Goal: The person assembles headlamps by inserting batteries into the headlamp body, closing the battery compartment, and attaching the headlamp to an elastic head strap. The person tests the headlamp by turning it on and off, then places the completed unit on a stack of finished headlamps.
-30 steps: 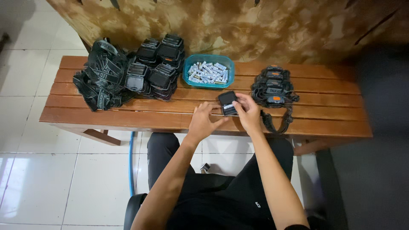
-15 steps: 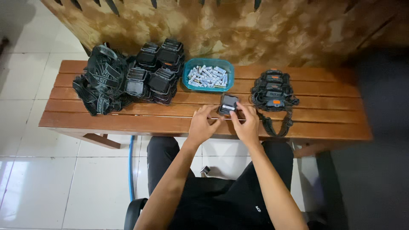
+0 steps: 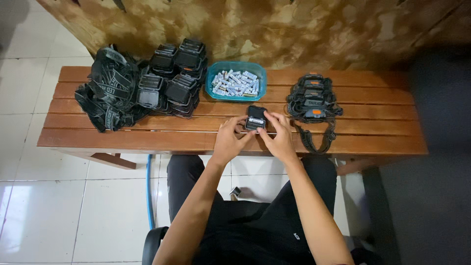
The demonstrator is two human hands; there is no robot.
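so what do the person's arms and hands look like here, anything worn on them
Both arms are bare from the hands up to where they leave the picture, with no sleeves in view. The left hand and right hand wear no gloves; no watch, ring or wristband shows. The clothing below the arms is black.

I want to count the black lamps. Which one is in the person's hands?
The small black headlamp body at the bench's front middle, held between the left hand and right hand. The others sit untouched in piles on either side.

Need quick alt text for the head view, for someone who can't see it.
Both hands, left hand and right hand, hold a small black headlamp body over a wooden bench, near a blue tray of batteries.
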